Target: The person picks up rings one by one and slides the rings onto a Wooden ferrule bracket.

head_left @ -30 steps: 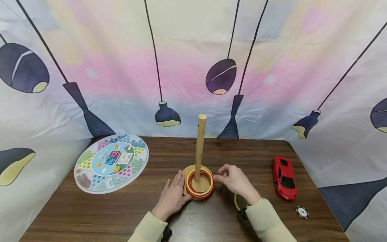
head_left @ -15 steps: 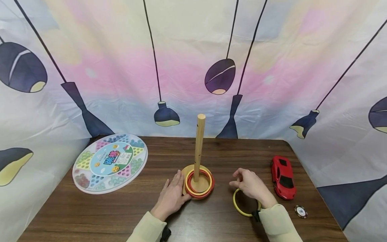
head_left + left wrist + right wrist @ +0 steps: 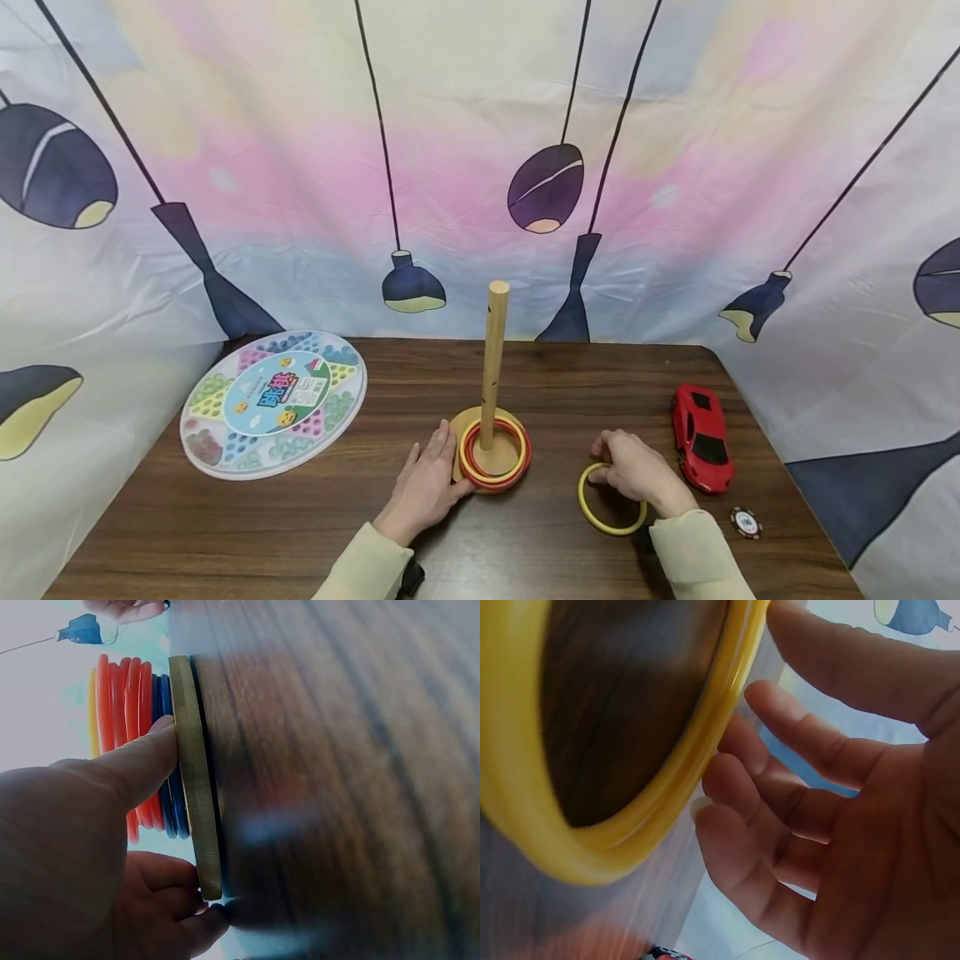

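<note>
A wooden ring-toss stand (image 3: 491, 367) stands upright mid-table. Around its peg lies a stack of rings (image 3: 495, 479), yellow on top, with red and blue ones below in the left wrist view. My left hand (image 3: 423, 492) holds the stand's round base (image 3: 196, 780), thumb at the front, fingers along the left edge. Farther right, yellow rings (image 3: 649, 832) lie flat on the table, apparently two stacked in the right wrist view. My right hand (image 3: 637, 471) is at their far edge, thumb reaching over the rim and fingers loosely bent beside it, not closed round it.
A round Chinese checkers set (image 3: 273, 404) lies at the left of the brown table (image 3: 375, 558). At the right are a red toy car (image 3: 702, 437) and a poker chip (image 3: 746, 522). A patterned curtain (image 3: 480, 167) hangs behind the table.
My right hand has moved from the stand rightward and down to the yellow rings, which lie where they were. My left hand stays at the base.
</note>
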Demonstrator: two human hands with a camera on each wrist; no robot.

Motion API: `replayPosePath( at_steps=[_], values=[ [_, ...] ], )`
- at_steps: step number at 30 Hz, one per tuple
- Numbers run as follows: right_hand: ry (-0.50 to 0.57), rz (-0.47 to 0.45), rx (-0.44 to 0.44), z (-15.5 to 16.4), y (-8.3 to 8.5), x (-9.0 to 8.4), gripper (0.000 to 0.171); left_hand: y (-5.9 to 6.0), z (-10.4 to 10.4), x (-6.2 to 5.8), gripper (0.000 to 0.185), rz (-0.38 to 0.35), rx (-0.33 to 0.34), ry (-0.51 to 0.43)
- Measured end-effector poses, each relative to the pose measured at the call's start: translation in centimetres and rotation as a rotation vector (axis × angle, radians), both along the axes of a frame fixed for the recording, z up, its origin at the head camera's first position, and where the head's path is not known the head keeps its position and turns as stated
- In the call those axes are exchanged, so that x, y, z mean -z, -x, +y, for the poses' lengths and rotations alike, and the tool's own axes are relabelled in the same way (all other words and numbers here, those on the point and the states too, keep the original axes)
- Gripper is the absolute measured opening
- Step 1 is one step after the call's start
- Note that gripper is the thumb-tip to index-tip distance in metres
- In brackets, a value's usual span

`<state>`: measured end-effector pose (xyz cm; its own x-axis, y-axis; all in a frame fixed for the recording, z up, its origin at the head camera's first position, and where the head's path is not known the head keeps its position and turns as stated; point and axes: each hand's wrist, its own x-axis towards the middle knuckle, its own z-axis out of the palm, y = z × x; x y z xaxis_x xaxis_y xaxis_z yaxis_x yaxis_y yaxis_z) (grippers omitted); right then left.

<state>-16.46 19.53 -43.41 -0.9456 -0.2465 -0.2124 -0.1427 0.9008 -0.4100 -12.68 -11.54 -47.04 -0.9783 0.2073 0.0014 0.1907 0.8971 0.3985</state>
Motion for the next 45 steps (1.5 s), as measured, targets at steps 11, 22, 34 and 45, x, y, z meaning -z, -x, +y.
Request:
replayPosePath(
  at_steps=[11,22,34,45],
  values=[
    [-0.021,0.018,0.016,0.6,-0.1,0.5,0.016,0.0,0.0,0.0,0.085,0.002,0.001,0.006],
    [-0.007,0.018,0.056,0.8,0.0,1.1,0.017,0.0,0.1,0.0,0.085,0.005,0.006,0.003],
    [0.017,0.003,0.092,0.7,0.0,1.4,0.018,0.0,0.0,0.2,0.084,0.008,0.001,-0.011],
    [0.077,-0.018,0.099,1.2,-0.1,1.1,0.015,0.0,0.0,0.1,0.084,0.008,0.004,-0.016]
  ],
)
